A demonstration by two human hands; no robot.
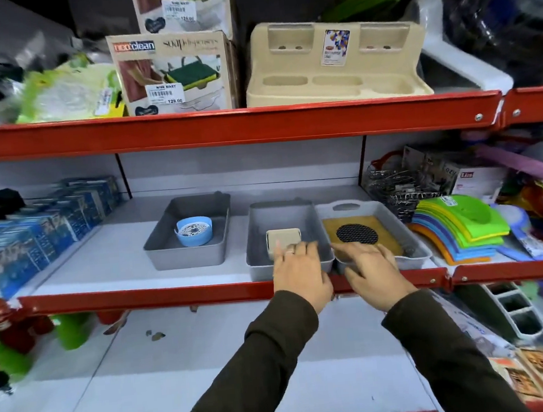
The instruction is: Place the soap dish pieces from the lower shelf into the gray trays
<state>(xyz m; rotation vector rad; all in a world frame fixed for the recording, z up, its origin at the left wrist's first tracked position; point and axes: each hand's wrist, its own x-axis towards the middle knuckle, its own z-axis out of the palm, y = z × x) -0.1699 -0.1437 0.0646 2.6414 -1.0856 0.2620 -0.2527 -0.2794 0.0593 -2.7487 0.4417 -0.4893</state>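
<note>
Three gray trays stand on the middle shelf. The left tray holds a round blue soap dish piece. In the middle tray lies a beige square soap dish piece. The right tray contains a tan rectangular piece with a black perforated round insert. My left hand reaches over the middle tray's front rim, its index finger touching the beige piece, fingers apart. My right hand hovers over the right tray's front edge, fingers spread, holding nothing.
Blue boxes fill the shelf's left side. Wire baskets and stacked colourful plastic pieces crowd the right. Boxed soap dispensers and a beige organiser stand above. The lower shelf shows white surface, green bottles left, packages right.
</note>
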